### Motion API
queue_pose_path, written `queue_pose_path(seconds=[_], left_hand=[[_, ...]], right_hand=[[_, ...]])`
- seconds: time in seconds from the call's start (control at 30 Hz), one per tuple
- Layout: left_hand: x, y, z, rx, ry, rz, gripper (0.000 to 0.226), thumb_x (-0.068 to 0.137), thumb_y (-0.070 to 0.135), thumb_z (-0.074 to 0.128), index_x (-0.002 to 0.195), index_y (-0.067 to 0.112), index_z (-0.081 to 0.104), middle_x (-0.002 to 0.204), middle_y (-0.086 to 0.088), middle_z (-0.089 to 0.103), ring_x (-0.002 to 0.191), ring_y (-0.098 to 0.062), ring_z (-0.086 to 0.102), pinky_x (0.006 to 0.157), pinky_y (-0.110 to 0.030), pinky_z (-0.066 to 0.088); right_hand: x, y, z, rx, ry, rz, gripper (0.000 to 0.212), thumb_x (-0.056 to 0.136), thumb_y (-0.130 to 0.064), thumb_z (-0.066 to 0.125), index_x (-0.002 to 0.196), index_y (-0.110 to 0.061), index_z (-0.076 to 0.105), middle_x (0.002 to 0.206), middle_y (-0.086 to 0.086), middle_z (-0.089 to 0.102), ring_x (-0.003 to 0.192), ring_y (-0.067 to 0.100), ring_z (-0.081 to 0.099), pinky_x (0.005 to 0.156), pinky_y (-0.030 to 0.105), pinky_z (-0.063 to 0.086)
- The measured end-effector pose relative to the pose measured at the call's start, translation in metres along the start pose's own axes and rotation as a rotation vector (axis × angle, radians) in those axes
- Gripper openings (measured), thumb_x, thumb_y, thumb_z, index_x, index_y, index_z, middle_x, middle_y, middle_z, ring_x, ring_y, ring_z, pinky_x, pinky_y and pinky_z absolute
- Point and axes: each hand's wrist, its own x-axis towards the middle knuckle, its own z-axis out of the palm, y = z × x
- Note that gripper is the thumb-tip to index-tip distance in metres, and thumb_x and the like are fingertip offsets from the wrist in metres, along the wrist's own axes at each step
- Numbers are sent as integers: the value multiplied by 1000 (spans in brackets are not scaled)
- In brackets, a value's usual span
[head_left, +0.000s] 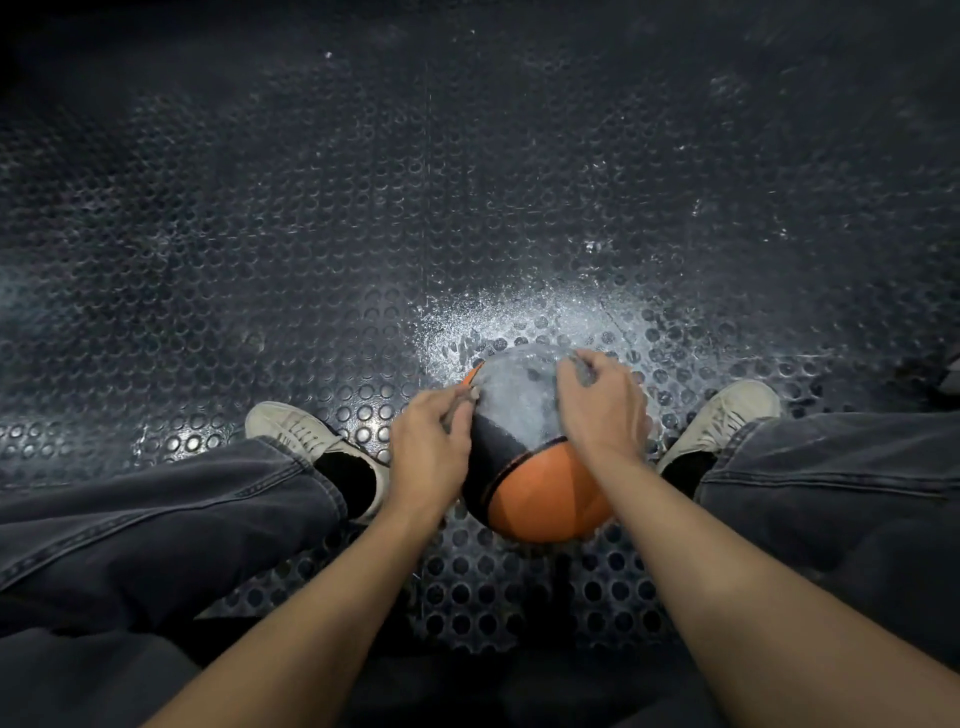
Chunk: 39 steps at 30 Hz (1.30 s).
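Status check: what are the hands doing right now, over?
Left hand, right hand grip ball. Ball powder-dusted, between shoes. Nothing blocking.

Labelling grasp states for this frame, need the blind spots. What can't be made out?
Head view:
- Left hand: fingertips blurred and dusted grey; whether they pinch a tool is unclear.
- Right hand: curled fingers hide anything under them.
- Ball: far side and underside hidden by its own bulk and both hands.
- Object at the right edge: cut off.

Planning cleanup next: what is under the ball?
Around the ball the studded black floor shows, with white powder beyond it. The spot directly beneath is hidden by the ball itself.
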Motion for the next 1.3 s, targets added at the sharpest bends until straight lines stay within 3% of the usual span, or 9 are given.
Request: queue_pose_path(seconds=[0.17, 0.3, 0.53, 0.7, 0.83, 0.97, 1.07, 1.13, 1.3], left_hand=[[-25, -6, -7, 58, -121, 238, 21, 92, 21, 57, 107, 20, 72, 105, 11, 64, 90, -1, 58, 82, -18, 44], [17, 3, 0, 88, -81, 86, 19, 95, 20, 57, 103, 14, 73, 102, 2, 64, 90, -14, 59, 82, -31, 48], [-27, 8, -5, 48, -82, 248, 17, 92, 14, 60, 104, 16, 73, 103, 14, 62, 81, -1, 57, 77, -19, 46], [25, 8, -1, 101, -72, 45, 19, 95, 18, 58, 105, 15, 73, 100, 4, 63, 84, -10, 56, 86, -31, 48], [-31, 19, -5, 55, -143, 251, 20, 94, 16, 58, 108, 20, 72, 107, 9, 61, 92, -4, 57, 86, -16, 43], [8, 18, -2, 134, -143, 178, 18, 95, 24, 59, 105, 20, 73, 110, 5, 60, 91, -9, 55, 87, -27, 45], [38, 18, -3, 170, -88, 39, 20, 94, 20, 59, 108, 15, 72, 105, -1, 63, 84, -8, 51, 78, -20, 47], [21, 17, -6, 201, -80, 127, 19, 94, 19, 59, 109, 16, 72, 102, 1, 62, 80, -9, 52, 67, -13, 38], [0, 7, -14, 147, -150, 277, 17, 92, 20, 61, 104, 18, 74, 99, 3, 65, 84, -14, 61, 78, -30, 50]], right_hand=[[0, 9, 2, -29, 7, -59, 53, 92, -58, 38, 138, -36, 52, 139, -6, 56, 123, 20, 53, 109, 49, 39], [-4, 10, 6, -55, 19, -73, 50, 94, -55, 39, 138, -36, 50, 144, -10, 50, 131, 17, 45, 112, 49, 34], [1, 9, 4, -13, 37, 9, 39, 97, -51, 42, 131, -37, 54, 137, -8, 55, 126, 17, 47, 110, 45, 31], [-8, 5, 11, -43, 117, 31, 37, 96, -46, 42, 129, -35, 55, 136, -8, 54, 128, 17, 45, 111, 48, 26], [0, 1, 6, 2, 109, 111, 35, 95, -45, 41, 123, -31, 56, 128, -3, 57, 120, 21, 49, 109, 52, 33], [3, 6, -1, -123, 46, -28, 30, 99, -41, 35, 115, -24, 54, 120, -2, 56, 112, 17, 46, 108, 54, 30], [-5, 1, 8, -190, 69, -318, 26, 99, -30, 37, 117, -23, 55, 123, -4, 56, 116, 13, 47, 112, 52, 28], [-6, -3, 11, -170, 34, -338, 32, 100, -30, 37, 125, -28, 56, 127, -8, 59, 119, 12, 50, 111, 48, 32], [-5, -1, 7, -126, 14, -312, 30, 99, -32, 39, 122, -31, 60, 122, -11, 62, 115, 12, 54, 110, 45, 33]])
